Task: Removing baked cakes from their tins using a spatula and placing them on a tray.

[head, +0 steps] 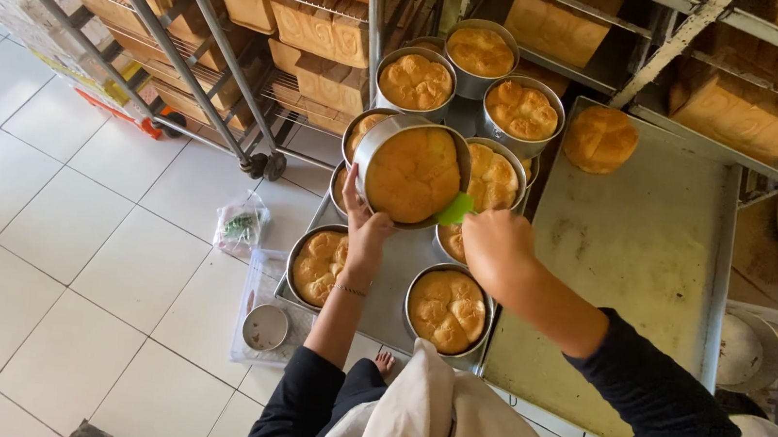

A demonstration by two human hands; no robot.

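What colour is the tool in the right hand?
Green: the scraper in the right hand, against the held pan. Head view.

Black sleeves (679,418) cover both arms, pushed up. A thin bracelet (351,290) circles the left wrist. A cream apron (443,430) hangs in front.

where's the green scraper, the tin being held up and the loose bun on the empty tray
green scraper (454,209), head view, on its flat blade
held tin (367,145), head view, on its metal side wall
loose bun (600,138), head view, on its domed top
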